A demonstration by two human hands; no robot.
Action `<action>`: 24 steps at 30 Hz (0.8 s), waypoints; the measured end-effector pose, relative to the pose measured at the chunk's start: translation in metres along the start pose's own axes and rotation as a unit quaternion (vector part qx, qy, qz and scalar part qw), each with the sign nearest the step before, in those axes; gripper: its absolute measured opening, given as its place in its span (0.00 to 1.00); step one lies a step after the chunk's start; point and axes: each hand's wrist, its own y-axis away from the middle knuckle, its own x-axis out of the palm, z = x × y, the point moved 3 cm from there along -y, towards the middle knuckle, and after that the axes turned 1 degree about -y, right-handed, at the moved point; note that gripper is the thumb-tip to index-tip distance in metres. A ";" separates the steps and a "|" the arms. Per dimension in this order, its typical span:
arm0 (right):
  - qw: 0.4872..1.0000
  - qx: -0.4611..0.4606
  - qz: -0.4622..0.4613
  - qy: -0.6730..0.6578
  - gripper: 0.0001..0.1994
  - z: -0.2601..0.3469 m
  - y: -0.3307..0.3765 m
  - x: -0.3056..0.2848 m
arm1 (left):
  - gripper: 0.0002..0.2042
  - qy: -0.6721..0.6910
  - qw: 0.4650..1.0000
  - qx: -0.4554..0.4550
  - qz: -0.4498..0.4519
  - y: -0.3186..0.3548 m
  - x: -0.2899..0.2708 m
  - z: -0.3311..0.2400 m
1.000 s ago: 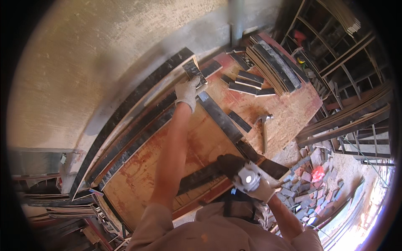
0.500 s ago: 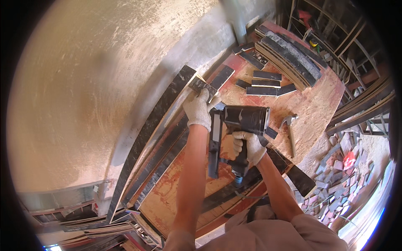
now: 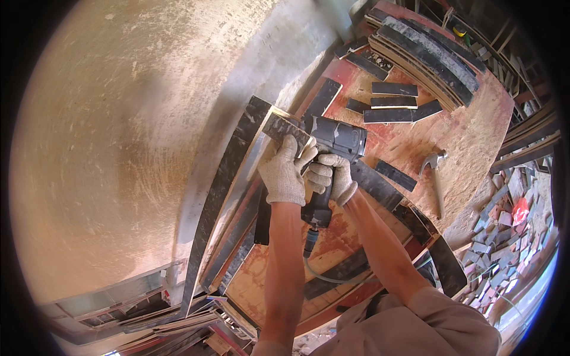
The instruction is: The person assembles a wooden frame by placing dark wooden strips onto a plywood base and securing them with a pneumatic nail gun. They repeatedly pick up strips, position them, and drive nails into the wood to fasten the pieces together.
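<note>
My left hand [image 3: 285, 172], in a white knit glove, presses down on a short dark wooden strip [image 3: 284, 127] laid across long curved dark strips [image 3: 222, 190] at the left edge of a reddish plywood bench [image 3: 415, 139]. My right hand [image 3: 332, 178], also gloved, grips the handle of a dark grey pneumatic nail gun [image 3: 335, 139]. The gun's head sits right beside the short strip, touching or nearly touching it. An air hose [image 3: 314, 267] hangs from the handle's base toward me.
A claw hammer [image 3: 435, 175] lies on the bench to the right. Several short dark strips [image 3: 395, 102] and a stack of long curved boards [image 3: 427, 50] lie at the far end. A rough concrete wall [image 3: 119, 130] fills the left. Rubble [image 3: 504, 213] lies below right.
My right hand brought the nail gun up from near my body to the short strip beside my left hand. My left hand stayed on the strip.
</note>
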 end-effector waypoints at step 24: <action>0.996 0.071 0.051 -0.026 0.14 0.030 0.017 -0.010 | 0.14 -0.001 1.000 -0.012 0.029 0.002 0.004 0.004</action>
